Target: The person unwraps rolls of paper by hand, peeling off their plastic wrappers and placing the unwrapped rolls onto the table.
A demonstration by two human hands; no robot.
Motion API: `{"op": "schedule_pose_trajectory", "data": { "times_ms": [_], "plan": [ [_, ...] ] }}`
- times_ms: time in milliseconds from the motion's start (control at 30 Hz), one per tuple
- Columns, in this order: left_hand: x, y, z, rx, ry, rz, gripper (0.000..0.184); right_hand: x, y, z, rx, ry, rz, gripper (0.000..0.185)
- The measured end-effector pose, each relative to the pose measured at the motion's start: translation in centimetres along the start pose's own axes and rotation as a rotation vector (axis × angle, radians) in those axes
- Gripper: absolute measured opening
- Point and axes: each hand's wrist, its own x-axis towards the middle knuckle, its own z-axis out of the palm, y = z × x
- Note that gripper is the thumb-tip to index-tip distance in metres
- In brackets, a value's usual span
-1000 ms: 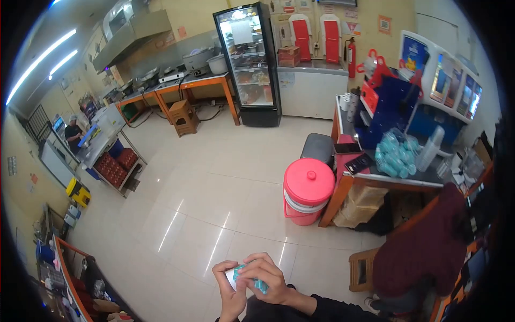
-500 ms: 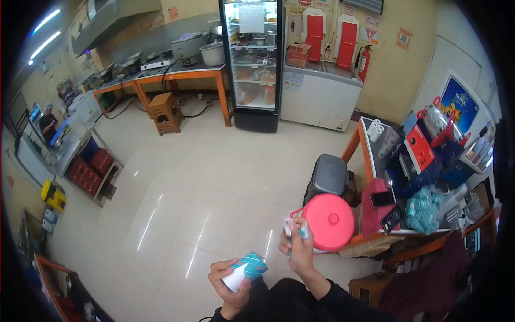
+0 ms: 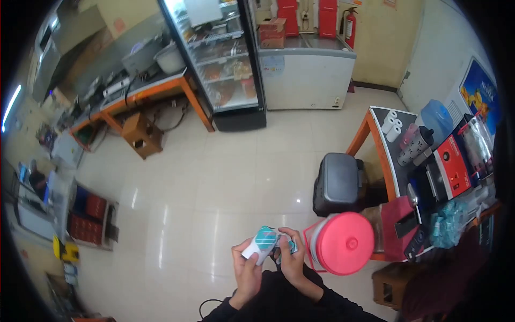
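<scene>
A small paper roll (image 3: pixel 261 246), white at its lower end with a teal, white-striped wrapper over the other, is gripped by my left hand (image 3: pixel 247 275). My fingers curl around its white part. Close beside it, my right hand (image 3: pixel 293 264) is closed on a crumpled scrap of teal and white wrapper (image 3: pixel 292 245). The right fingertips are near the wrapped end of the roll; whether they touch it I cannot tell. Both hands are held above my lap.
A pink-lidded drink cooler (image 3: pixel 346 244) stands right of my hands, with a grey bin (image 3: pixel 339 182) behind it. On the right-hand table (image 3: pixel 394 155) are white paper rolls (image 3: pixel 392 126), a tumbler (image 3: pixel 416 146) and a phone (image 3: pixel 406 224). A chest freezer (image 3: pixel 306 80) is ahead.
My hands have come together; the right hand with the scrap has moved down beside the roll. The roll has been raised and turned. My view has tilted downward.
</scene>
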Motion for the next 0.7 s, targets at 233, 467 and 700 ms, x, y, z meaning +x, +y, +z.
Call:
{"op": "schedule_pose_trajectory", "data": {
  "times_ms": [233,467,700],
  "plan": [
    [12.9,-0.4,4.8,0.224,-0.324,0.128,0.049,12.8,-3.5,2.2,0.059,0.014,-0.228,0.046],
    [24.8,-0.4,8.5,0.172,-0.549,-0.258,0.054,23.4,-4.2,-0.5,-0.136,0.072,-0.486,0.067],
    [39.0,1.1,13.3,0.412,-0.883,-0.345,0.042,32.7,-4.3,-0.6,-0.513,0.342,-0.622,0.043]
  ]
}}
